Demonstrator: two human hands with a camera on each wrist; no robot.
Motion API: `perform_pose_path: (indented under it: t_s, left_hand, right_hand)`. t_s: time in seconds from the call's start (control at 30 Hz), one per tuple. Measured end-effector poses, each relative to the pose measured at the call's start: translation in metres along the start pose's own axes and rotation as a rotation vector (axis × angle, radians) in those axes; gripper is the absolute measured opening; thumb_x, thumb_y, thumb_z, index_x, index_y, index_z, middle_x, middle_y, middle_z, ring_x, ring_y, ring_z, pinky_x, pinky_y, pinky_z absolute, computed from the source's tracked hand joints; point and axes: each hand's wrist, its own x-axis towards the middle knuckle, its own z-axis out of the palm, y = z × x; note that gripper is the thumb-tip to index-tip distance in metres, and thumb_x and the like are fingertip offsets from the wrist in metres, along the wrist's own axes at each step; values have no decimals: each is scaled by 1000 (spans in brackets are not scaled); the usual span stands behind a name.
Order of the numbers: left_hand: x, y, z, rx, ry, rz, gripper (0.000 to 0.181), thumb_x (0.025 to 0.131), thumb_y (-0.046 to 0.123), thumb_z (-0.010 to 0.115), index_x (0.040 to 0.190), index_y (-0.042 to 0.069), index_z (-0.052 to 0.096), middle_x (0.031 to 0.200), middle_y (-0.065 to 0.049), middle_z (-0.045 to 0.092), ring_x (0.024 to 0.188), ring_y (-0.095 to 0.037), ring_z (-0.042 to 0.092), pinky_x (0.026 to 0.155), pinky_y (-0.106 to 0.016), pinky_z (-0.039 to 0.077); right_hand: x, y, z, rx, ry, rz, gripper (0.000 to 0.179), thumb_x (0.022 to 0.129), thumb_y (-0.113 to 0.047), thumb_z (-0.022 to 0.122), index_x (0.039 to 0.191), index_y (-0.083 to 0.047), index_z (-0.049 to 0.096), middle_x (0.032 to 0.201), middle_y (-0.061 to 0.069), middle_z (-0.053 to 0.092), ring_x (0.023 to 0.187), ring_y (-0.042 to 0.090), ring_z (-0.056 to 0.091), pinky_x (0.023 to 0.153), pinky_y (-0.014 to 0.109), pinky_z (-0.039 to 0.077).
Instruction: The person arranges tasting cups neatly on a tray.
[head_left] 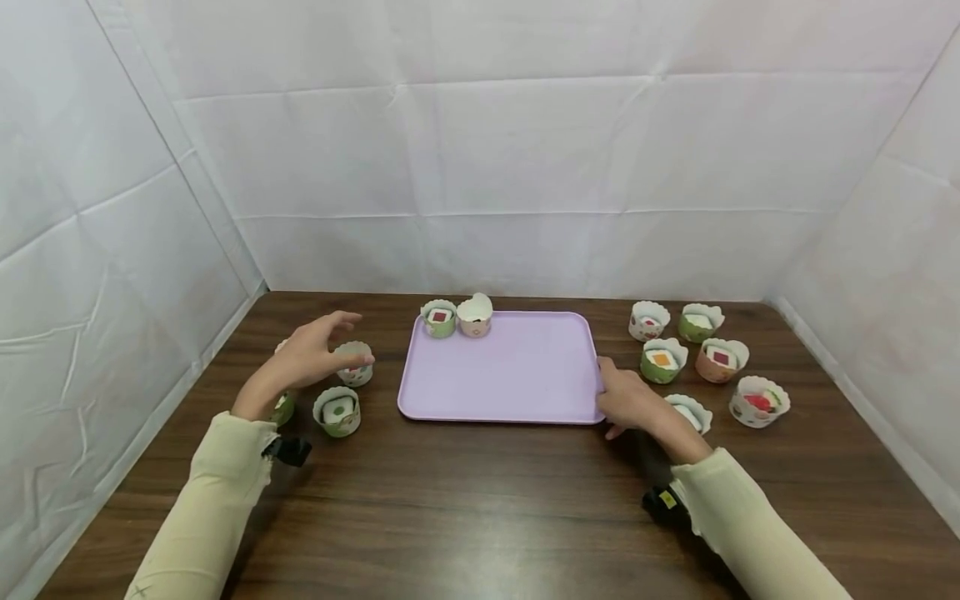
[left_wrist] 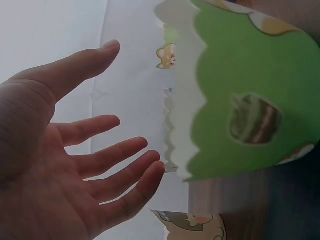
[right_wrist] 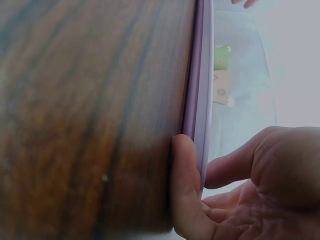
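A lilac tray (head_left: 502, 375) lies on the table, with a green paper cup (head_left: 441, 327) and a peach paper cup (head_left: 474, 325) at its back left corner. My right hand (head_left: 630, 396) pinches the tray's right rim, the thumb on one side and a finger (right_wrist: 186, 165) on the other. Over the cups on the left, my left hand (head_left: 311, 350) hovers with fingers spread and nothing in it. Nearest to it are a white patterned cup (head_left: 354, 375) and a green cup (head_left: 337, 421). Further cups there are partly hidden by the hand and wrist.
Several paper cups stand to the right, among them a peach one (head_left: 716, 367), a green one (head_left: 660, 367) and a white one (head_left: 757, 410). One white cup (head_left: 696, 408) sits right beside my right wrist. White cloth walls (head_left: 525, 183) enclose the dark wooden table (head_left: 465, 500).
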Motion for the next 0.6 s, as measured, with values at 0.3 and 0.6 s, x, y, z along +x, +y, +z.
perform_pose_path:
  t_s: [0.3, 0.6]
  left_hand:
    - [1, -2, 1, 7, -27, 9, 75, 95, 36, 74, 153, 0, 44, 149, -32, 51, 137, -49, 50, 112, -65, 46]
    - [2, -3, 3, 39, 2, 11, 74, 93, 33, 78, 150, -2, 46, 145, -32, 55, 132, -49, 54, 109, -64, 49]
  right_hand:
    - [3, 1, -2, -4, -8, 3, 68, 97, 2, 37, 159, 11, 11, 140, 46, 43, 64, 24, 65, 52, 34, 64]
    - [2, 3, -1, 3, -17, 4, 69, 97, 2, 38, 159, 11, 10, 132, 43, 49, 64, 23, 65, 52, 34, 64]
